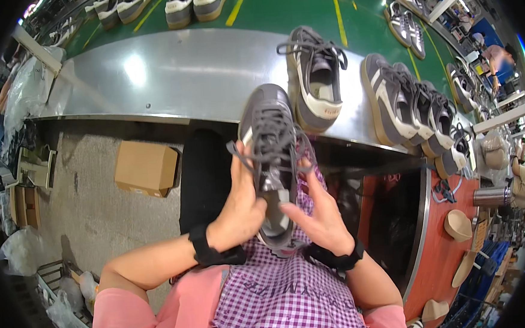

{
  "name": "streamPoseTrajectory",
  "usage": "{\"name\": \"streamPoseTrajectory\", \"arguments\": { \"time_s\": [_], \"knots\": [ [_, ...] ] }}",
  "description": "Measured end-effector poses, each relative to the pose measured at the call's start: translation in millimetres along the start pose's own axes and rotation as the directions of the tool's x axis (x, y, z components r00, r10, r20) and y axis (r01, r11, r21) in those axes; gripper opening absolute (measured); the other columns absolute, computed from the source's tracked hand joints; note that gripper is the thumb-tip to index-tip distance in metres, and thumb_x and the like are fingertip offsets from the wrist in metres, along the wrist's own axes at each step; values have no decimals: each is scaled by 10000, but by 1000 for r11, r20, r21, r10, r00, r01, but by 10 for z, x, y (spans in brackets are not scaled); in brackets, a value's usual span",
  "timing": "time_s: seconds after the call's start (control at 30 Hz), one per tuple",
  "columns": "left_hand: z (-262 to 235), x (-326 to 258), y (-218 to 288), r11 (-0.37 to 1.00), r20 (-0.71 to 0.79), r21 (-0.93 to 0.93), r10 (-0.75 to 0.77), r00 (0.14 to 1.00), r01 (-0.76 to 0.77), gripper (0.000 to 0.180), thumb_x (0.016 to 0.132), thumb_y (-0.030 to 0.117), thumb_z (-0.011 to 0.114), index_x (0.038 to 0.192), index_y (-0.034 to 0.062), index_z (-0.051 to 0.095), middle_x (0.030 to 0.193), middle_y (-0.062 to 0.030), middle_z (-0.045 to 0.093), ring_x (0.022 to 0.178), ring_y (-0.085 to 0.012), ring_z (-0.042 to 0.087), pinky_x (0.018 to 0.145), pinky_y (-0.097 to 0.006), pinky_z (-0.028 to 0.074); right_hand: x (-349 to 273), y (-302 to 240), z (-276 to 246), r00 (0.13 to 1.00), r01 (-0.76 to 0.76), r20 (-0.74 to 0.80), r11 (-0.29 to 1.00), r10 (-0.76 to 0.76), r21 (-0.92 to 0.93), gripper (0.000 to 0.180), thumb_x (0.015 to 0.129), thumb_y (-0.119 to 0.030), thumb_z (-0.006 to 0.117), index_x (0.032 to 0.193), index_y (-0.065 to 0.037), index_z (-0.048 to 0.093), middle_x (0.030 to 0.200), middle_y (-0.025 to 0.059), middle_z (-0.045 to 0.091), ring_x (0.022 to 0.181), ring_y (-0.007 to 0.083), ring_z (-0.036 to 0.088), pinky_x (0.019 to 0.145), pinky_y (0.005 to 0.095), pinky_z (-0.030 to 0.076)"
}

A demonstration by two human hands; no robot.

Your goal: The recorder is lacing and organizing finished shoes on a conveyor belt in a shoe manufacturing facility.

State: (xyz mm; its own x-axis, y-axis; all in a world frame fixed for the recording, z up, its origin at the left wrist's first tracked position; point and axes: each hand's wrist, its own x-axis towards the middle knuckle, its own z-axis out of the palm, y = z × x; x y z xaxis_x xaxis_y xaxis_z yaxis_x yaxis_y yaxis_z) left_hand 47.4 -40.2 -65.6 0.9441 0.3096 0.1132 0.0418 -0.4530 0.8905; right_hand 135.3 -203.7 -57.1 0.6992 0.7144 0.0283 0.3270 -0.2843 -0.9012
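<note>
A dark grey sneaker [267, 118] with grey laces is held between my two hands, its toe pointing away from me over the metal edge. My left hand [239, 212] grips its left side, fingers along the upper and thumb by the collar. On the other side my right hand [322, 211] holds it near the lace, with the thumb at the opening. The laces are threaded, and loose loops hang out at both sides. Just beyond, to the right, a matching sneaker [318, 79] with a white heel stands on the metal ledge.
A steel ledge [173, 79] borders a green conveyor belt [283, 6] with yellow lines. Several sneakers [391, 99] stand in a row to the right, more [195, 4] on the belt. A cardboard box [145, 167] sits on the floor at left. Other people [499, 59] are at far right.
</note>
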Motion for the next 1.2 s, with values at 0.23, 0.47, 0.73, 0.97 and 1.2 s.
{"name": "streamPoseTrajectory", "arguments": {
  "time_s": [0.23, 0.47, 0.73, 0.97, 1.2],
  "knots": [
    [-176, -363, 10, 996, 260, 86, -20, 965, -2, 952, 687, -62, 537, 1477, -107, 8, 1510, -360, 25, 1428, -517, 58, 1181, -487, 155, -188, -130, 236, 998, -17, 48, 986, 26, -166, 845, 760, 28, 554, 1503, 30, 152, 1304, 332, 498, 1216, 475, 495, 1007, 424, 424],
    [-203, -611, -41, 976, 364, 218, -65, 929, -17, 940, 693, -52, 540, 1470, -126, 17, 1491, -391, 25, 1403, -553, 99, 1167, -525, 187, -427, -65, 261, 989, 4, 149, 992, 14, -123, 840, 736, 44, 562, 1477, 65, 168, 1405, 356, 367, 1210, 522, 466, 986, 476, 449],
    [-433, -473, -31, 999, 369, -19, -31, 929, 41, 997, 703, 214, 791, 1450, -80, 201, 1491, -302, 177, 1414, -429, 210, 1146, -478, 239, -283, -111, -84, 922, 7, 386, 996, 26, -84, 924, 810, -129, 721, 1502, 59, 138, 1430, 266, 426, 1308, 356, 472, 1096, 362, 355],
    [-478, -10, 61, 989, 209, 63, 122, 970, -138, 859, 696, 239, 811, 1409, 34, 378, 1416, -196, 434, 1359, -363, 381, 1106, -490, 312, 66, -258, -225, 978, -113, 181, 991, 99, 66, 576, 918, -187, 632, 1384, 76, 418, 1435, 269, 410, 1335, 353, 426, 1088, 396, 356],
    [-688, -279, 317, 926, 321, -113, 377, 869, -360, 208, 828, 175, 723, 882, -6, 638, 855, -75, 615, 786, -254, 674, 698, -299, 559, -151, -490, -493, 899, 209, 378, 975, -221, 73, 240, 813, -82, 732, 1024, 14, 669, 1008, 157, 684, 995, 331, 681, 866, 377, 551]
  ]
}}
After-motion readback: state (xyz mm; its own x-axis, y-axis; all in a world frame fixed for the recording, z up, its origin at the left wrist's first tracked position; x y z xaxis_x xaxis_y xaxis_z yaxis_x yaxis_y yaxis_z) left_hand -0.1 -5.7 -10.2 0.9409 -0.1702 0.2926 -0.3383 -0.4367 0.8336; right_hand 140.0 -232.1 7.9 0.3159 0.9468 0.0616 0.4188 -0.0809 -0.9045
